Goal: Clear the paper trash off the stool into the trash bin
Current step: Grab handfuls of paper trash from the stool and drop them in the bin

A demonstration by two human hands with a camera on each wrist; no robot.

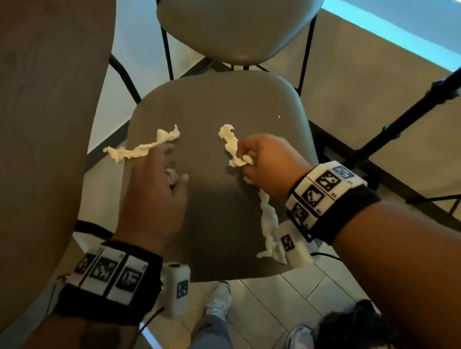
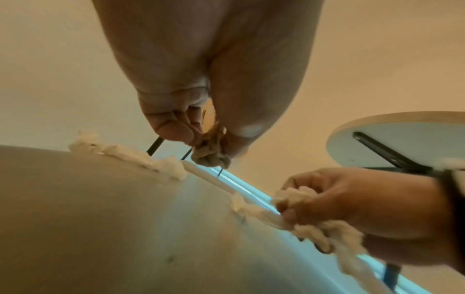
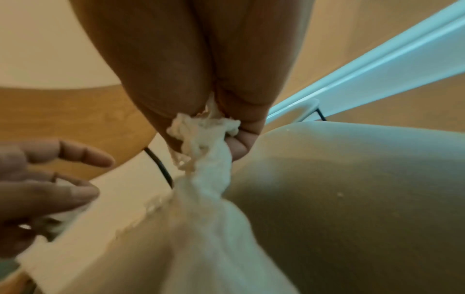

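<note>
A grey stool [image 1: 231,103] fills the middle of the head view. One twisted white paper strip [image 1: 144,145] lies on its left side, seen also as the strip [image 2: 130,155] in the left wrist view. My left hand [image 1: 173,168] hovers just right of it and pinches a small crumpled paper wad [image 2: 211,153] between thumb and fingers. My right hand [image 1: 245,159] grips a long twisted paper strip [image 1: 228,140]; its other end [image 1: 270,229] trails toward the stool's near edge. The right wrist view shows that paper [image 3: 203,129] bunched in the curled fingers. A black-lined trash bin [image 1: 344,328] sits low right.
A second grey stool [image 1: 237,18] stands right behind the first. A round wooden table [image 1: 32,96] borders the left side. A black tripod leg [image 1: 431,96] slants across the right. My feet [image 1: 219,298] stand on the tiled floor below the stool.
</note>
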